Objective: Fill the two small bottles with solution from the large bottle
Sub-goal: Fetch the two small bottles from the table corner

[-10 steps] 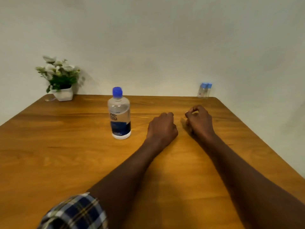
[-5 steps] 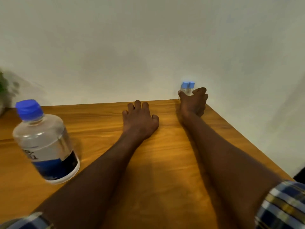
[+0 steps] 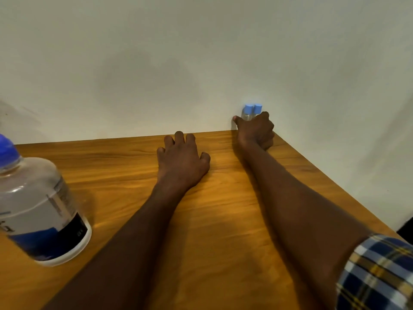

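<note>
Right hand [image 3: 254,130] wrapped around both small bottles [image 3: 251,113] at the table [image 3: 223,220] far corner, left hand [image 3: 182,162] flat, fingers spread – big bottle [image 3: 38,209] well left – pair could slip apart, topple.

The large bottle [image 3: 42,211] carries a blue-and-white label, its print too blurred and cropped to read.
</note>
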The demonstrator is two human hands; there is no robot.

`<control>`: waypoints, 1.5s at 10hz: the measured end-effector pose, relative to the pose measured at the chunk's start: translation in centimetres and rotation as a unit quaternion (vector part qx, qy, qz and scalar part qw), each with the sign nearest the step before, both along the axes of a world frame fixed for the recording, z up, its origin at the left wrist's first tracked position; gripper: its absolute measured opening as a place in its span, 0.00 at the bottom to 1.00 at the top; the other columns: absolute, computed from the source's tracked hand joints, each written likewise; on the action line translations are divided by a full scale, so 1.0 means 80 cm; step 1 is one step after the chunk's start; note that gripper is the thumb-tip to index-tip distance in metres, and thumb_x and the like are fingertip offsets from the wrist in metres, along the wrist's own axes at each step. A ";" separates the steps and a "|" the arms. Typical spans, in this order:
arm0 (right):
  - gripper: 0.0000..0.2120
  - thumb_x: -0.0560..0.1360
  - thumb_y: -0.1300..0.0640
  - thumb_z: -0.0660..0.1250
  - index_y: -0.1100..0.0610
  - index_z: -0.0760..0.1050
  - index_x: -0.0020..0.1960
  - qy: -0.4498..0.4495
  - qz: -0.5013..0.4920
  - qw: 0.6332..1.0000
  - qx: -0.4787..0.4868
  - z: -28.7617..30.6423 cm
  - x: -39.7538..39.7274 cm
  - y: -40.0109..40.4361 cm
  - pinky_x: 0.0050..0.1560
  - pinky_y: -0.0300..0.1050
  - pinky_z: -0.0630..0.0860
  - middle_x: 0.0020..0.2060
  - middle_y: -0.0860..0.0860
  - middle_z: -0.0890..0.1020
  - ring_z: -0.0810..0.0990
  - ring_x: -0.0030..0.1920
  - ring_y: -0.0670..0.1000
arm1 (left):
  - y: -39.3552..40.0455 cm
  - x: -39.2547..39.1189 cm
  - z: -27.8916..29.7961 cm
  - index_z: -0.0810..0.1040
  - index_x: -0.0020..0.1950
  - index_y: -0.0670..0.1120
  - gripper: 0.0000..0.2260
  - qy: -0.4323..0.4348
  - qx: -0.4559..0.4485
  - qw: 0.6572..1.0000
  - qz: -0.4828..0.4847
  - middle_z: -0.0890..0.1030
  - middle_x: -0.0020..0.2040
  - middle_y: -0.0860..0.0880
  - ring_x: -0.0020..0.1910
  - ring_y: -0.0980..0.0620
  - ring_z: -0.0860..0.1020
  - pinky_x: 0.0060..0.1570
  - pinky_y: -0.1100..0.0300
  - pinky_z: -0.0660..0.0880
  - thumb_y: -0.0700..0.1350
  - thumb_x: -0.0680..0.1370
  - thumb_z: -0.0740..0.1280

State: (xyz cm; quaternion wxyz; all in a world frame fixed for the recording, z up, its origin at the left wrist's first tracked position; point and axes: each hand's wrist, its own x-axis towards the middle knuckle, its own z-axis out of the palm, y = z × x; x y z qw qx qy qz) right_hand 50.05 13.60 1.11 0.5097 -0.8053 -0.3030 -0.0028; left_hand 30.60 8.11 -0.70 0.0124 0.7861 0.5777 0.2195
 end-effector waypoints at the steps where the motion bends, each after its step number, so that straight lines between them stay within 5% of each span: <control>1: 0.30 0.73 0.37 0.75 0.54 0.74 0.66 0.009 -0.007 1.000 -0.008 0.000 0.002 0.000 0.56 0.53 0.76 0.61 0.54 0.82 0.82 0.61 0.58 | 0.001 -0.001 0.000 0.73 0.66 0.46 0.22 -0.004 -0.007 1.000 0.002 0.73 0.67 0.44 0.68 0.40 0.69 0.64 0.41 0.70 0.59 0.81 0.60; 4: 0.19 0.77 0.48 0.73 0.54 0.78 0.64 0.009 -0.018 1.000 -0.009 0.003 0.003 0.001 0.49 0.47 0.72 0.60 0.53 0.83 0.83 0.59 0.57 | 0.002 0.001 0.002 0.73 0.67 0.46 0.22 -0.005 -0.010 1.000 0.005 0.73 0.68 0.44 0.69 0.39 0.69 0.65 0.40 0.70 0.60 0.81 0.60; 8: 0.49 0.68 0.36 0.80 0.57 0.59 0.76 0.046 -0.009 0.997 0.056 0.005 0.007 0.002 0.45 0.46 0.72 0.69 0.57 0.70 0.80 0.59 0.57 | 0.004 0.001 0.001 0.73 0.67 0.46 0.22 -0.001 -0.011 1.000 0.002 0.73 0.68 0.43 0.69 0.39 0.69 0.65 0.40 0.70 0.60 0.81 0.60; 9: 0.48 0.67 0.36 0.80 0.57 0.60 0.75 0.035 -0.007 0.998 0.054 0.005 0.007 0.006 0.45 0.46 0.72 0.68 0.57 0.69 0.79 0.60 0.57 | 0.003 0.001 0.001 0.73 0.67 0.45 0.22 0.001 -0.007 1.000 0.001 0.73 0.68 0.43 0.69 0.39 0.69 0.64 0.40 0.70 0.60 0.81 0.60; 11: 0.30 0.73 0.45 0.79 0.50 0.70 0.69 -0.154 0.016 0.984 0.087 0.004 -0.002 0.009 0.45 0.46 0.79 0.64 0.55 0.71 0.79 0.58 0.54 | 0.002 0.001 0.002 0.73 0.67 0.45 0.22 0.003 -0.004 1.000 0.000 0.73 0.68 0.43 0.69 0.39 0.69 0.65 0.40 0.70 0.60 0.81 0.60; 15: 0.14 0.77 0.56 0.76 0.49 0.78 0.61 -0.175 0.038 0.980 0.086 0.006 -0.001 0.010 0.44 0.41 0.75 0.62 0.52 0.74 0.76 0.58 0.51 | 0.004 0.002 0.000 0.73 0.67 0.45 0.22 0.001 0.002 1.000 0.001 0.73 0.68 0.43 0.69 0.39 0.69 0.65 0.40 0.70 0.59 0.81 0.60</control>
